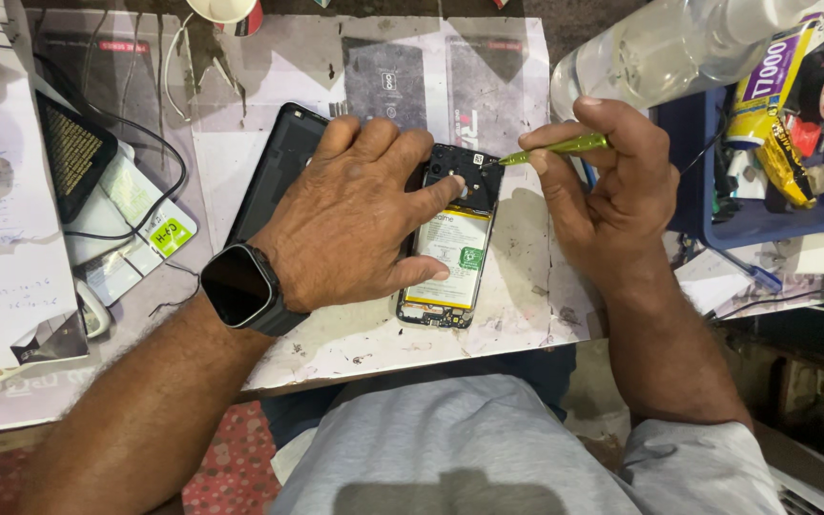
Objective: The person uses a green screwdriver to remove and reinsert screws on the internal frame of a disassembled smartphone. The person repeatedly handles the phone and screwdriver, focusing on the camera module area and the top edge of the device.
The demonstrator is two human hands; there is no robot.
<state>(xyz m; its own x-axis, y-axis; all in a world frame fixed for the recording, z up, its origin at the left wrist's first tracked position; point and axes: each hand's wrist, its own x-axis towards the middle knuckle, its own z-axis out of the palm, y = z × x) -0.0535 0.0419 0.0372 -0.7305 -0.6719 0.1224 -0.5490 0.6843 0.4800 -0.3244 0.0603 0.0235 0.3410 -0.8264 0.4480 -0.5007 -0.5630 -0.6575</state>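
Observation:
An opened phone (455,250) lies on the white work mat (355,334), its white battery and dark upper circuit cover exposed. My left hand (360,219) presses flat on the phone's left side, the thumb along the lower battery edge and a fingertip on the upper cover. On that wrist sits a dark smartwatch (237,284). My right hand (612,181) grips a green screwdriver (555,149) whose tip touches the top right corner of the phone. The phone's black back cover (274,172) lies to the left, partly under my left hand.
A clear plastic bottle (660,43) lies at the upper right. A blue tray (765,215) on the right holds a glue tube and small tools. At the left are papers, a black mesh device (73,153) with cables and a green-labelled card (169,234).

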